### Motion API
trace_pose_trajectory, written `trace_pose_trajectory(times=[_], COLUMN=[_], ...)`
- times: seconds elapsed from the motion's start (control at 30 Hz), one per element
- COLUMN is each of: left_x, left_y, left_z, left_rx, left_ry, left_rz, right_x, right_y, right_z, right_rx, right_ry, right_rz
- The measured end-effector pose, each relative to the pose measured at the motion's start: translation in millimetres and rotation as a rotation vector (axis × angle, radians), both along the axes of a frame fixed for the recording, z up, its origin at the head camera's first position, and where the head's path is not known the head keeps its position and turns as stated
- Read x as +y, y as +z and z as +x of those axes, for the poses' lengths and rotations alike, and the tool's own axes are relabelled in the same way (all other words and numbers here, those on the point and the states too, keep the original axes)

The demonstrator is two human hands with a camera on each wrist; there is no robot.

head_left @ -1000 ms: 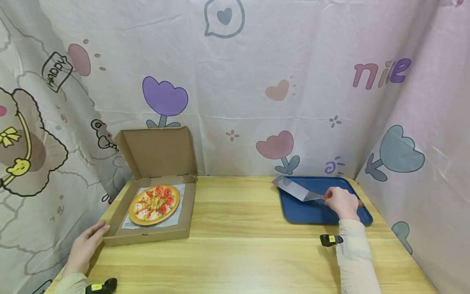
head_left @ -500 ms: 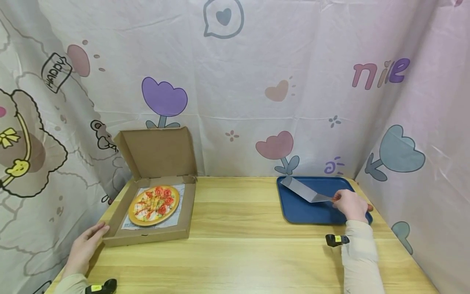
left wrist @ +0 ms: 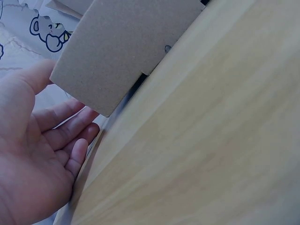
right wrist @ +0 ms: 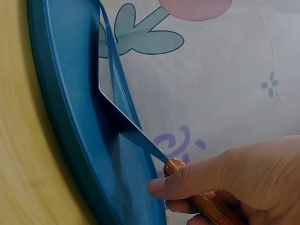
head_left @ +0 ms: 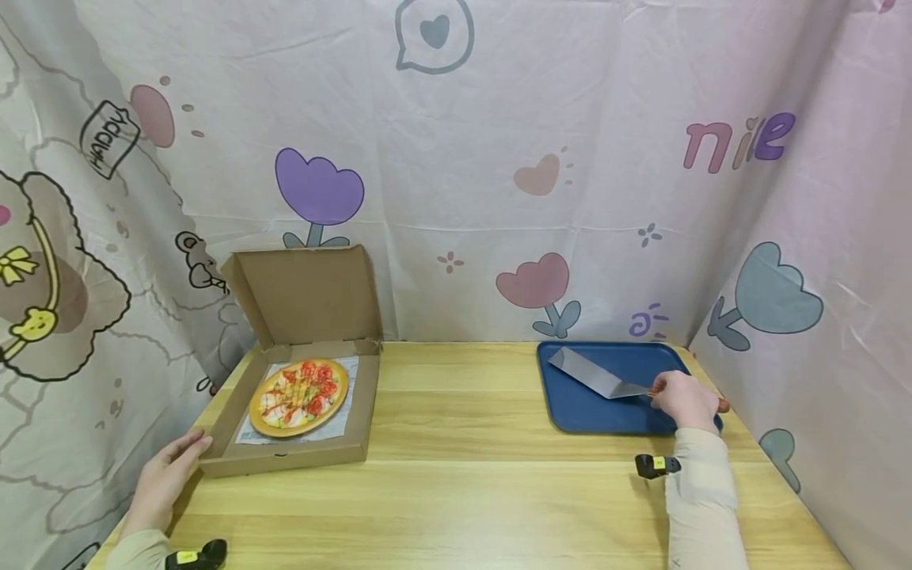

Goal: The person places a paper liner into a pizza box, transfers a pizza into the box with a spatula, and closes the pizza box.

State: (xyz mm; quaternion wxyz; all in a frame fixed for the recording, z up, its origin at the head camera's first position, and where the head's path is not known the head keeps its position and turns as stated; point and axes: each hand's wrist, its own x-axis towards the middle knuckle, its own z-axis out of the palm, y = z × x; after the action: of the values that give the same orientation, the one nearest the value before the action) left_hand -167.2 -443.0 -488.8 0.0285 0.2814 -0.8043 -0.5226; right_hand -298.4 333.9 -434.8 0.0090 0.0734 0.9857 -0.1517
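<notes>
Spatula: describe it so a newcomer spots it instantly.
At the wooden table's right end lies a blue tray. Over it, the right hand grips the spatula by its reddish-brown handle. Unlike the tray beneath, it has a silvery metal blade.

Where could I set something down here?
Bare table lies between the cardboard box and blue tray, continuing toward the camera. Crowded: the box, with pizza inside, left hand at its corner; the tray, beneath spatula and right hand.
</notes>
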Motion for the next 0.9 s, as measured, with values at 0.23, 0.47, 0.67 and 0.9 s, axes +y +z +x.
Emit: trace_pose_trajectory(times=[0.23, 0.47, 0.67, 0.9], left_x=[-0.5, 0.8, 0.7, -1.2], left_y=[1.0, 0.1, -1.3, -4.9], left_z=[-0.1, 0.7, -0.9, -1.0], left_rx=[-0.005, -0.001, -0.005, 0.015], left_ry=[0.001, 0.002, 0.027, 0.027], left_rz=[0.009, -0.005, 0.006, -0.006], right_x=[3.6, 4.2, 3.8, 1.5], right_y=[-0.7, 0.7, -4.0, -7.8], right_z=[-0.5, 2.1, 3.1, 1.6], right_rx=[0.0, 0.015, 0.068, 0.132], right_ry=[0.002, 0.023, 0.002, -0.03], right_rz=[0.005, 0.028, 0.046, 0.049])
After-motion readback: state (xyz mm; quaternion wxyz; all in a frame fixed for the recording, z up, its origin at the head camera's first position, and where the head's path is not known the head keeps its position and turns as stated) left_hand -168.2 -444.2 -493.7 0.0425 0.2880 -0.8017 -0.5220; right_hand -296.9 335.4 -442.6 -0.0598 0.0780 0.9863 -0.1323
